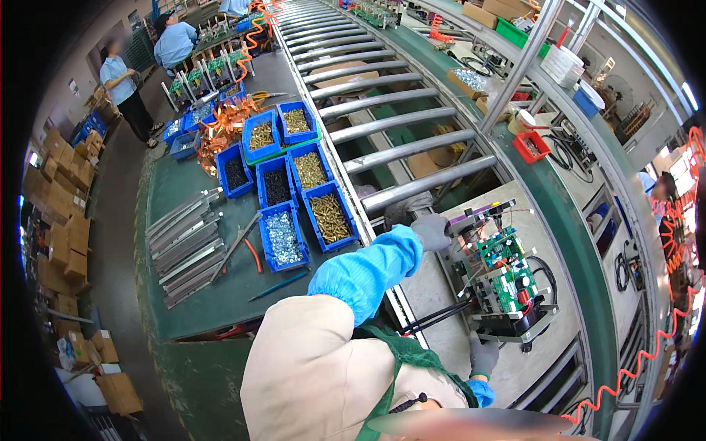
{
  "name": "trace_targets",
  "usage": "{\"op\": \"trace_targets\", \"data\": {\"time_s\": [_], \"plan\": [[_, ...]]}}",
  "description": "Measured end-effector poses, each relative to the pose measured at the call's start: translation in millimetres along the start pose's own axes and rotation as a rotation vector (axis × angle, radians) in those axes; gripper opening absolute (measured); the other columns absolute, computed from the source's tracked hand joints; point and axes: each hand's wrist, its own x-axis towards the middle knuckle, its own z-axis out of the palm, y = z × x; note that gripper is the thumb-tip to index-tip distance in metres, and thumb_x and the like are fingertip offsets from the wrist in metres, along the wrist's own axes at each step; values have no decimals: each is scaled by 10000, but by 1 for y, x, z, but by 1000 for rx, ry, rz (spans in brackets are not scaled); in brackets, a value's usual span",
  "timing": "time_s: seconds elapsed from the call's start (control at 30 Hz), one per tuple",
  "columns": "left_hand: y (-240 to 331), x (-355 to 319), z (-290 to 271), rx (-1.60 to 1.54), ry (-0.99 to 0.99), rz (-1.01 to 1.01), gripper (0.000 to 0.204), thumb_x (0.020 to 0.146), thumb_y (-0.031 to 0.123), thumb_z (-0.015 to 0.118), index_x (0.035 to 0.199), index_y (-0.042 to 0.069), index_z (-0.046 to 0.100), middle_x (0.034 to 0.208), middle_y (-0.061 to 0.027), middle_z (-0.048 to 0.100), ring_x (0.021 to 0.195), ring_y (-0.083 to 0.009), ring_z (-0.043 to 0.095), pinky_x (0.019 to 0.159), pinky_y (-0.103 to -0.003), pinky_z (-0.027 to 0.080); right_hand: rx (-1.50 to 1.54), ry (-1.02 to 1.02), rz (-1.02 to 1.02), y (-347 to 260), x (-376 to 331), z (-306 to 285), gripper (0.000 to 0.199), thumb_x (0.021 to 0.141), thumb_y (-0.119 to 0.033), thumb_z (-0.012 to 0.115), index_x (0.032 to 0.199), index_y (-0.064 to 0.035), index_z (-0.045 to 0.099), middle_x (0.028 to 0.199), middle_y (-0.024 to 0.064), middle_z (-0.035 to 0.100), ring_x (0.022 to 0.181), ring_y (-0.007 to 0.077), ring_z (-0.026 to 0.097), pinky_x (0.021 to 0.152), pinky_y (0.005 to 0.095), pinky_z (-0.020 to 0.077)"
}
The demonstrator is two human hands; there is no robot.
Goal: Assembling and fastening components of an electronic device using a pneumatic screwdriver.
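An open metal chassis with green circuit boards (507, 268), wires and black cables lies on a grey metal plate (434, 294) over the roller line. My left hand (432, 232), in a grey glove and blue sleeve cover, closes on its far-left corner, beside a purple strip (471, 219). Down at the near edge, my right hand (483, 356), gloved alike, grips the chassis frame; part of its fingers is hidden underneath. Thick black cables (441, 316) run out of the chassis toward my body.
On the green bench to the left stand blue bins (283, 237) of screws and small hardware, near grey metal strips (187, 246). Conveyor rollers (412, 151) stretch away ahead. An orange coiled hose (640, 364) hangs at right. Two people (121, 84) (175, 44) are at far left.
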Motion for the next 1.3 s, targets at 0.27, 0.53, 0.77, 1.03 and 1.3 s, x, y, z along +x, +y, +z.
{"op": "trace_targets", "data": {"time_s": [0.27, 0.53, 0.77, 1.03, 1.3], "plan": [[19, -7, -4, 110, 18, -39, 390, 707, 371, 635, 943, 65, 687, 901, -170, 662, 853, -318, 649, 743, -418, 526, 159, -101, 221, 20, 19, 15, 445, 790, -384, 639, 971, 21, 654, 895, 190, 676, 792, 306, 650, 752, 383, 475], [9, -53, 15, 105, 88, -84, 381, 699, 400, 628, 903, 83, 681, 903, -116, 630, 821, -308, 640, 689, -429, 520, 423, -138, 227, 6, 1, -13, 285, 814, -245, 608, 935, 12, 633, 703, 95, 606, 468, 178, 562, 445, 324, 440], [15, -78, 19, -17, 29, 4, 362, 744, 363, 602, 957, 74, 649, 879, -147, 642, 814, -334, 633, 708, -443, 512, -300, 137, -172, 25, -37, -24, 312, 790, -216, 614, 951, 51, 621, 783, 145, 639, 638, 189, 636, 587, 322, 500], [60, -134, 35, -299, -367, 679, 411, 837, 406, 548, 1031, 54, 635, 928, -192, 639, 864, -358, 615, 759, -462, 472, 1114, -485, -454, -118, -65, -83, 924, 745, -604, 611, 1405, -27, 319, 1409, 181, 360, 1248, 356, 415, 958, 455, 388], [56, -128, 8, -526, -486, 681, 335, 863, 303, 571, 1030, 18, 619, 973, -182, 635, 896, -348, 607, 770, -429, 476, 1439, -876, -657, -140, -28, -44, 793, 855, -600, 475, 1467, -166, 218, 1510, 181, 170, 1381, 384, 165, 1109, 537, 103]]}}
